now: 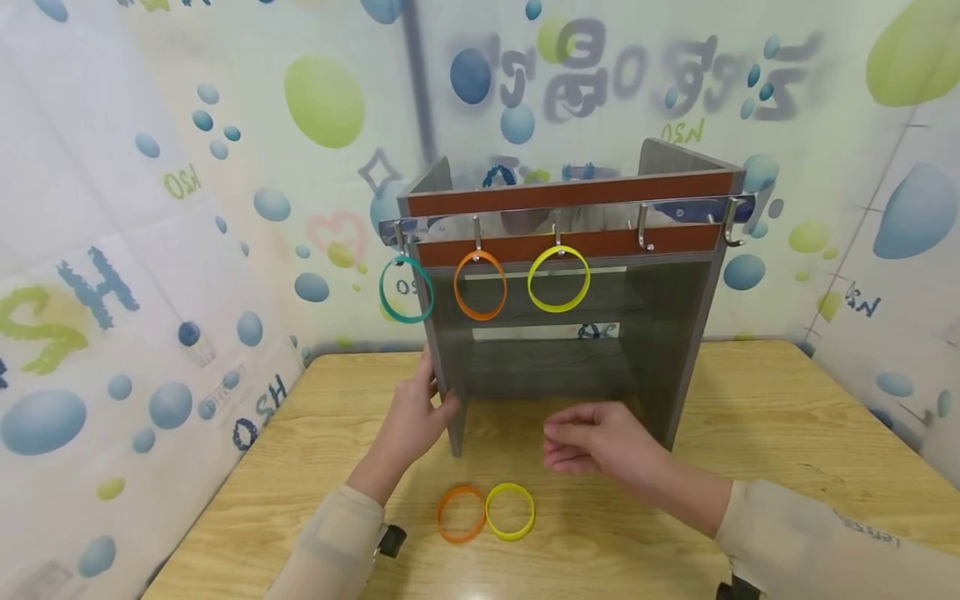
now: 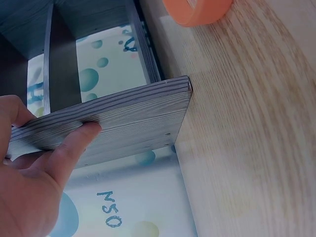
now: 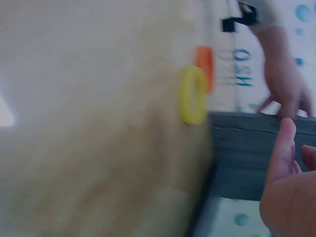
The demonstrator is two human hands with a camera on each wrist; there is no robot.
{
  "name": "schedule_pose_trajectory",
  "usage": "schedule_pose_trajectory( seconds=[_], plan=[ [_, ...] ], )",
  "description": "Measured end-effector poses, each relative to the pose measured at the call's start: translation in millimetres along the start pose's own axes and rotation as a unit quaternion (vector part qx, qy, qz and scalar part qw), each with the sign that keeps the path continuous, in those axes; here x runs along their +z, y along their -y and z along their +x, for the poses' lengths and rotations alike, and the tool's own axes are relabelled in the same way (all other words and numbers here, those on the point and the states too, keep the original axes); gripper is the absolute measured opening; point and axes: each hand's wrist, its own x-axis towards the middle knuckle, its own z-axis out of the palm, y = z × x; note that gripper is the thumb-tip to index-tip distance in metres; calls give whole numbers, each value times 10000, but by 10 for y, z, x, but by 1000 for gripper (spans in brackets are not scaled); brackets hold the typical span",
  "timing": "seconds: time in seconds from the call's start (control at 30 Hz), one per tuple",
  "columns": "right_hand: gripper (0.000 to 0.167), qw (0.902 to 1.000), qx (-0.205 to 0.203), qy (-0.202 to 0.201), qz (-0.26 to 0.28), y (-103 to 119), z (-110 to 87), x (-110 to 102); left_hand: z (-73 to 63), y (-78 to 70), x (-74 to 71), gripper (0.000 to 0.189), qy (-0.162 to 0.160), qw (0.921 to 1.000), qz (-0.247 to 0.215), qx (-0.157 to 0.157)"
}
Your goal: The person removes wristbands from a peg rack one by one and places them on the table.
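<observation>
My left hand (image 1: pixel 415 410) grips the left side panel of a grey wooden shelf rack (image 1: pixel 690 333), thumb on one side of the board and fingers on the other. My right hand (image 1: pixel 592 442) hovers in front of the rack's lower opening, fingers loosely bent with nothing in them. On the table, an orange ring (image 1: pixel 461 514) and a yellow ring (image 1: pixel 511 511) lie side by side, between the two forearms. From the hooks on the rack's front hang a teal ring (image 1: pixel 406 289), a second orange ring (image 1: pixel 480 286) and a second yellow ring (image 1: pixel 558 279).
A metal hook strip (image 1: pixel 525 222) runs across the rack's red-brown front boards. Its two rightmost hooks (image 1: pixel 643 229) carry no ring. The wooden table (image 1: pixel 757 500) extends around the rack, and a patterned cloth wall (image 1: pixel 247 167) encloses it.
</observation>
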Motion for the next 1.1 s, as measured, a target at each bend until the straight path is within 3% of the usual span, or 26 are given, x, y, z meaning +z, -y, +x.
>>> schedule_pose_trajectory(
  seconds=[0.23, 0.53, 0.77, 1.1],
  plan=[
    [42, 9968, -685, -384, 144, 535, -48, -137, 21, -3, -8, 89, -6, 10000, -25, 9],
    [43, 9901, -1247, -614, 218, 966, -55, -140, 5, 21, -12, 89, -14, 10000, -4, 1],
    [43, 9884, -1224, -649, 622, 1076, -44, -119, 12, 10, -5, 87, -7, 10000, 24, 36],
    [36, 9868, -1253, -744, 701, 1067, -40, -155, 5, -11, 10, 85, 11, 10000, -17, -82]
  ],
)
